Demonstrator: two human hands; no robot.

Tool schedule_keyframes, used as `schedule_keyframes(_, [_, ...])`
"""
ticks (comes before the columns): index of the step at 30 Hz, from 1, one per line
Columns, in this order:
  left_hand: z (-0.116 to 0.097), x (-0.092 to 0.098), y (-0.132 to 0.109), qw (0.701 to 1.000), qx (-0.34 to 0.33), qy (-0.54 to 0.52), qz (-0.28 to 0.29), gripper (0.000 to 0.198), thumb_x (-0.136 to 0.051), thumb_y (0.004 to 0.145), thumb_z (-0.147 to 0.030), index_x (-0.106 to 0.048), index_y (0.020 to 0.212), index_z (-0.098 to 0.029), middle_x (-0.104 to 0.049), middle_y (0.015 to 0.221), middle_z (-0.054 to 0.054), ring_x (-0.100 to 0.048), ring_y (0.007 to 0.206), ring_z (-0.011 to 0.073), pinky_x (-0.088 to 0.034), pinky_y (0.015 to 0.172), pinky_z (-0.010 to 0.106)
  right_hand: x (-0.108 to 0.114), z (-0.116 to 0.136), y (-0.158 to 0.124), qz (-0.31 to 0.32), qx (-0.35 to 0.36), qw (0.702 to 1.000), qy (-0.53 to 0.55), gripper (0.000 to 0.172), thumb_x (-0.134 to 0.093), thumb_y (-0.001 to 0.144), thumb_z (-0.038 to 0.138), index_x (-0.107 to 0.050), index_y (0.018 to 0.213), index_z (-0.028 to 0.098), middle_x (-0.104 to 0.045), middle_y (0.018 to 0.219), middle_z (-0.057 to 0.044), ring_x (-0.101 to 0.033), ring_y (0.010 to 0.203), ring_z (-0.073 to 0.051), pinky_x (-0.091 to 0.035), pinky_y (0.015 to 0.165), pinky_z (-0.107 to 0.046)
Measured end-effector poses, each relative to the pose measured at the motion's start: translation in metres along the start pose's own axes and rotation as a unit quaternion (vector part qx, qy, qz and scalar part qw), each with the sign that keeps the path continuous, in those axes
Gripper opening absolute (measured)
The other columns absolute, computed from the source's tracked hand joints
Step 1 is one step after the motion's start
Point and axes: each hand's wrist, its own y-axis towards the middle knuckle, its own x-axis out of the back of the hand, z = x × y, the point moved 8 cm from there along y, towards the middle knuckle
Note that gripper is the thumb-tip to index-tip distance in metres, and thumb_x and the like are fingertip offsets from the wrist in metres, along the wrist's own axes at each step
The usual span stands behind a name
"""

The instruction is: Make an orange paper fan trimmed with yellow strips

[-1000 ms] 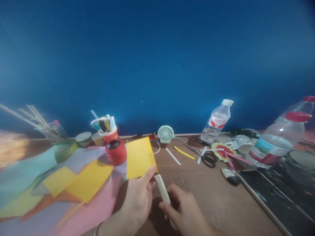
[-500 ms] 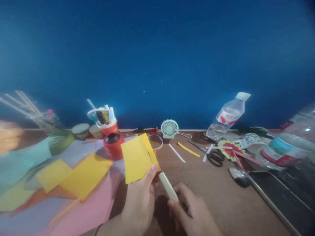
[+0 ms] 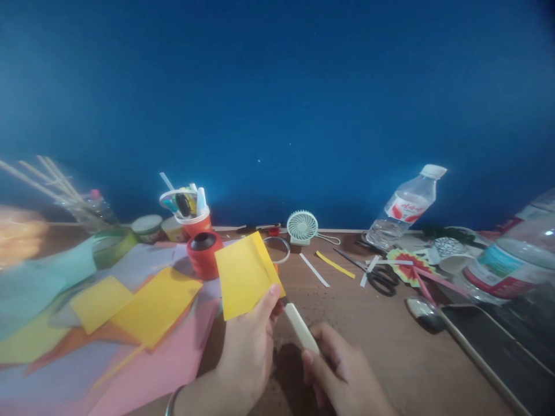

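Between the thumb and fingers of my left hand is a sheet of yellow paper, raised above the table and folded along its right edge. My right hand is closed around the pale handle of a knife. Only a short dark piece of metal shows between that handle and the paper's lower right corner; the blade is hidden in or behind the fold. Left of the raised sheet stands a red spool with a black top.
Coloured paper sheets cover the left side. Toward the wall are a cup of pens, a small fan and a tilted water bottle. Scissors, paper strips, a spoon and a phone lie rightward.
The dark blade line that showed across the yellow paper near its fold is now out of sight. The knife handle has shifted slightly right; the whole view has moved a little.
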Motion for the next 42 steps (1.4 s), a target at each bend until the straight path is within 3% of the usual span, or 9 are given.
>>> schedule_keyframes(5, [0.0, -0.001, 0.0, 1.0, 0.0, 0.018, 0.0, 0.028, -0.068, 0.069, -0.016, -0.057, 0.093, -0.021, -0.054, 0.078, -0.002, -0.052, 0.068, 0.0102, -0.048, 0.062, 0.024, -0.001, -0.001, 0.0, 0.003, -0.007, 0.999, 0.032, 0.041, -0.04, 0.077, 0.06, -0.042, 0.071, 0.019, -0.049, 0.05, 0.004, -0.042, 0.036, -0.006, -0.029, 0.037, -0.015])
schedule_keyframes(11, [0.004, 0.002, -0.003, 1.0, 0.011, 0.029, 0.001, 0.017, -0.068, 0.068, -0.019, -0.056, 0.08, -0.018, -0.054, 0.079, -0.002, -0.051, 0.067, 0.0103, -0.048, 0.063, 0.024, 0.0, -0.002, 0.0, -0.004, -0.006, 1.0, 0.018, 0.041, -0.04, 0.077, 0.06, -0.043, 0.072, 0.02, -0.048, 0.049, 0.005, -0.042, 0.036, -0.007, -0.03, 0.037, -0.016])
schedule_keyframes(17, [0.006, -0.001, -0.003, 0.999, 0.034, 0.012, 0.019, 0.018, -0.067, 0.069, -0.019, -0.058, 0.084, -0.018, -0.057, 0.08, 0.0, -0.055, 0.073, 0.0133, -0.048, 0.069, 0.028, -0.001, -0.003, 0.0, -0.002, -0.01, 1.0, 0.027, 0.039, -0.041, 0.078, 0.058, -0.042, 0.072, 0.02, -0.048, 0.05, 0.005, -0.043, 0.036, -0.007, -0.029, 0.037, -0.016])
schedule_keyframes(25, [0.007, 0.0, -0.001, 1.0, 0.026, 0.009, 0.009, 0.04, -0.069, 0.067, -0.012, -0.056, 0.104, -0.023, -0.06, 0.08, -0.002, -0.055, 0.077, 0.012, -0.048, 0.072, 0.025, -0.001, -0.006, 0.002, 0.005, -0.007, 0.999, 0.036, 0.034, -0.043, 0.08, 0.053, -0.043, 0.073, 0.019, -0.05, 0.051, 0.005, -0.044, 0.037, -0.007, -0.031, 0.037, -0.016])
schedule_keyframes(34, [0.0, -0.001, 0.005, 1.0, -0.005, 0.005, 0.011, 0.04, -0.069, 0.067, -0.013, -0.057, 0.103, -0.025, -0.058, 0.089, -0.001, -0.053, 0.076, 0.011, -0.048, 0.064, 0.021, 0.001, -0.001, 0.001, 0.003, 0.006, 1.0, 0.007, 0.032, -0.041, 0.082, 0.05, -0.044, 0.072, 0.019, -0.051, 0.052, 0.004, -0.046, 0.037, -0.007, -0.032, 0.038, -0.016])
schedule_keyframes(42, [-0.002, 0.002, 0.008, 1.0, -0.009, 0.026, -0.006, 0.04, -0.07, 0.065, -0.011, -0.056, 0.101, -0.025, -0.055, 0.088, -0.001, -0.052, 0.075, 0.0114, -0.049, 0.06, 0.022, 0.002, -0.011, 0.003, -0.007, -0.02, 0.998, 0.061, 0.03, -0.046, 0.08, 0.047, -0.045, 0.071, 0.019, -0.049, 0.049, 0.005, -0.041, 0.034, -0.006, -0.027, 0.034, -0.016])
